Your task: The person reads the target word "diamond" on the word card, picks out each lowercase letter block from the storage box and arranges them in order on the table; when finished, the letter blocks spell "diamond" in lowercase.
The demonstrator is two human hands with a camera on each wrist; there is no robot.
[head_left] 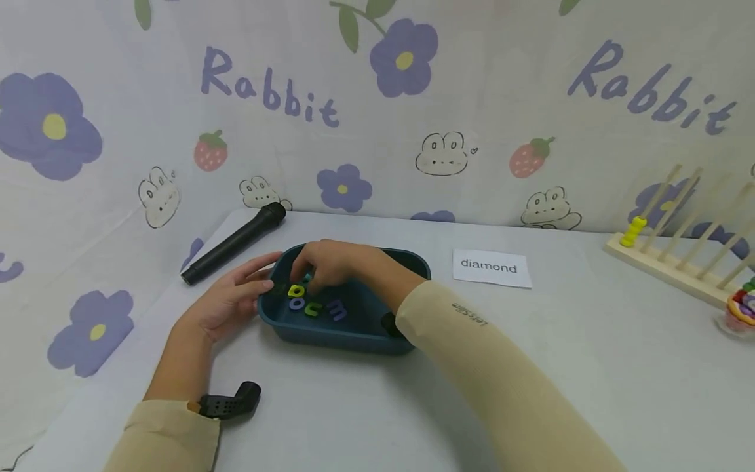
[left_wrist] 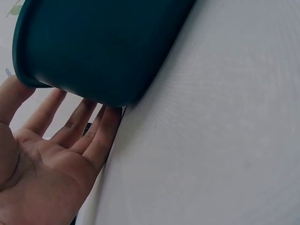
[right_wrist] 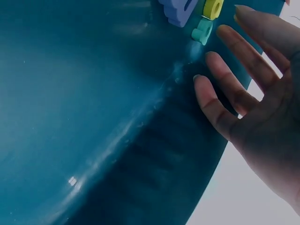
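A dark teal plastic tray (head_left: 348,337) holds several coloured letters near its left end. Among them are a yellow letter (head_left: 296,290), a purple o (head_left: 297,303), a green letter (head_left: 313,308) and a purple m (head_left: 337,309). My left hand (head_left: 227,301) holds the tray's left end, thumb at the rim and fingers against the outer wall. Inside the tray, my right hand (head_left: 330,262) reaches down among the letters. In the right wrist view its fingers are loosely bent beside a small teal letter (right_wrist: 203,31), with nothing visibly held.
A black microphone (head_left: 236,242) lies behind the left hand. Right of the tray lies a card reading "diamond" (head_left: 492,267). A wooden peg rack (head_left: 672,269) with yellow beads stands at the far right, near a clear cup (head_left: 737,321) of colourful pieces.
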